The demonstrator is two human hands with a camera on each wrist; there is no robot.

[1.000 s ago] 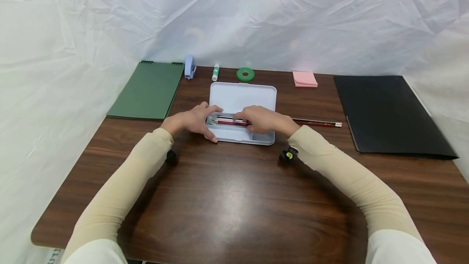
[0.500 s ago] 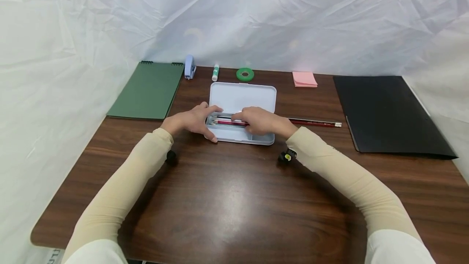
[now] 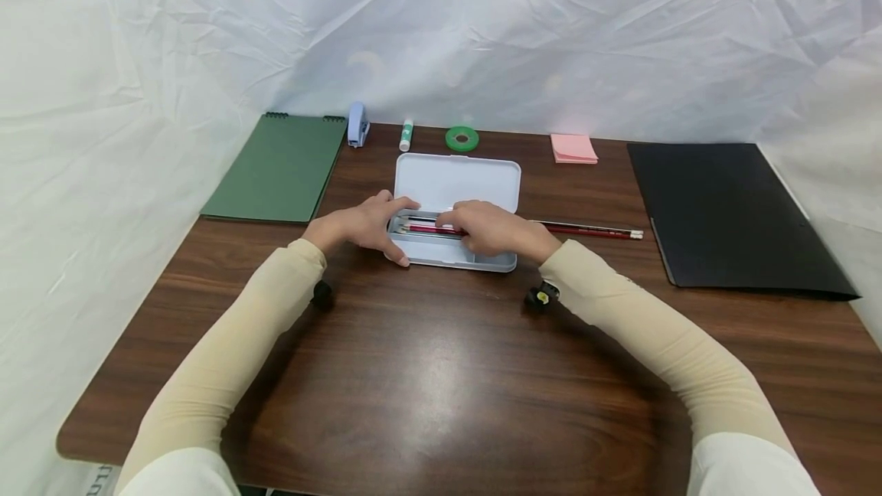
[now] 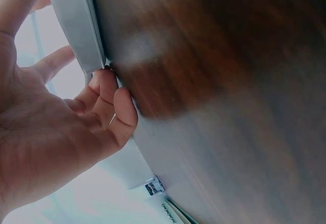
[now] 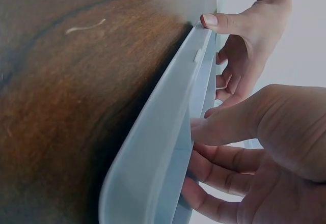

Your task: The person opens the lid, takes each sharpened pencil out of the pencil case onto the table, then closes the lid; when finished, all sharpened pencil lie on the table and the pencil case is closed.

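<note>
Open pale-blue plastic pencil case, red pencils inside.
Left hand grips its nine-o'clock end; right hand pinches pencils; dark wooden worktop, white sheeting behind.

bench: dark wood-grain, glossy, glare patch | pencil case: pale blue, smooth matt, plastic or painted metal, cannot tell | notebook left of case: matt green cover | folder right of case: matt black | backdrop: creased white cloth
</note>
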